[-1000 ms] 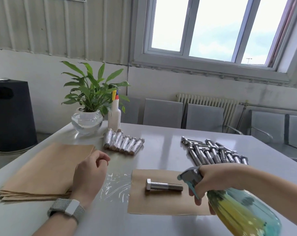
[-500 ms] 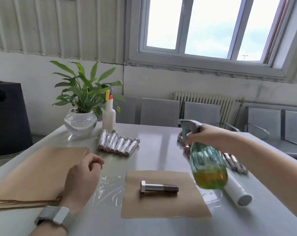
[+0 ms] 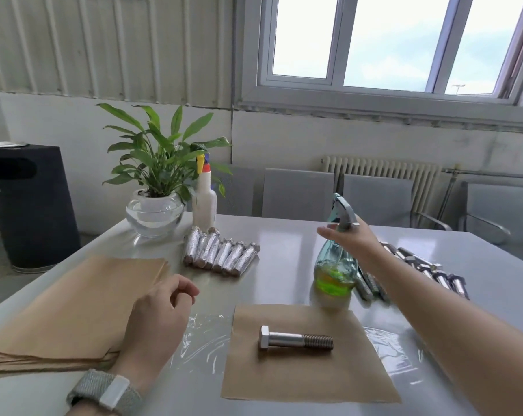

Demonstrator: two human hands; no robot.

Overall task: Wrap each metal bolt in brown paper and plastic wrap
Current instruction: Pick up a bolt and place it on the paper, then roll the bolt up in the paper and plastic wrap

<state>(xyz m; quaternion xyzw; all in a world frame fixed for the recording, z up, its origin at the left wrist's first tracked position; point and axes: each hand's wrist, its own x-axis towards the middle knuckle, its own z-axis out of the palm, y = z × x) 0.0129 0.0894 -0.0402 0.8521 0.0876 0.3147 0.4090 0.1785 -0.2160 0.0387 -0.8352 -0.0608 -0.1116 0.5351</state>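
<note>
The right hand [image 3: 351, 240] reaches forward over the counter [image 3: 284, 244] and meets the neck of a teal spray bottle [image 3: 335, 265], which stands upright on the counter with yellow-green liquid in its lower part; the fingers [image 3: 329, 234] are extended and loosely spread past the trigger head, and whether they grip the neck cannot be told. The left hand [image 3: 158, 319] rests on the near edge of a stack of brown paper sheets [image 3: 74, 304], its fingers curled inward and holding nothing. One bare metal bolt [image 3: 294, 340] lies on its side, head to the left, in the middle of a single brown paper sheet [image 3: 305, 355], between the two hands and nearer the person than the right fingers. That sheet lies on a piece of clear plastic wrap [image 3: 203, 340] whose edges show at both sides, the left edge just beside the left hand. A row of wrapped bolts [image 3: 221, 255] lies beyond the left fingers. A heap of unwrapped bolts [image 3: 428, 271] lies behind the right forearm, just beside the bottle. A potted plant in a glass bowl [image 3: 155, 214] and a white spray bottle [image 3: 204, 202] stand at the far left of the counter.
</note>
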